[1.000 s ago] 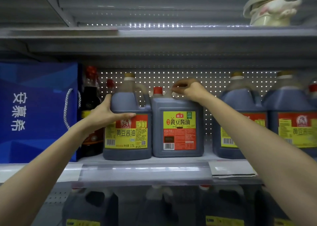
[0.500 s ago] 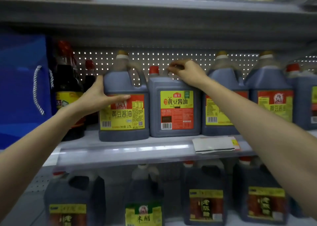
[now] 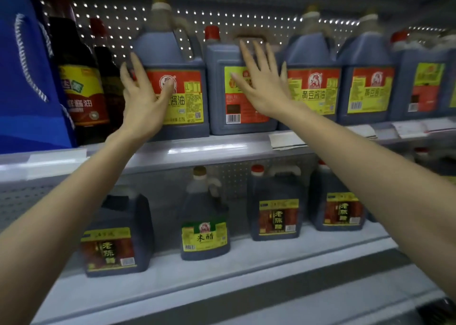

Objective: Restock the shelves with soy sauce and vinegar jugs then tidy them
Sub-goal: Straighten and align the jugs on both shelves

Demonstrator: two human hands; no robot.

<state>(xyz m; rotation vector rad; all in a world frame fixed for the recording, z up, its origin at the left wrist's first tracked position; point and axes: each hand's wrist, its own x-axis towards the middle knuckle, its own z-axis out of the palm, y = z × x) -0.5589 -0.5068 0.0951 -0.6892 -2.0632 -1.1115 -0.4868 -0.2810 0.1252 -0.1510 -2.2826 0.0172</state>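
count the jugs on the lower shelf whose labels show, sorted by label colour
dark red label jugs: 3
green and yellow label jug: 1
total: 4

The upper shelf [image 3: 222, 149] is packed tight: a blue gift bag [image 3: 27, 78] blocks its left end, dark bottles [image 3: 81, 85] stand just beside it, and the soy sauce jugs [image 3: 313, 78] run shoulder to shoulder rightwards, with no way between them. Room is left only above their shoulders, around the necks and handles, in front of the perforated back panel [image 3: 118, 18]. On the lower shelf [image 3: 246, 258] open lanes run to the back on either side of the rice vinegar jug [image 3: 204, 216], bare shelf lies left of the leftmost aged vinegar jug [image 3: 111, 233], and a free strip runs along the front.
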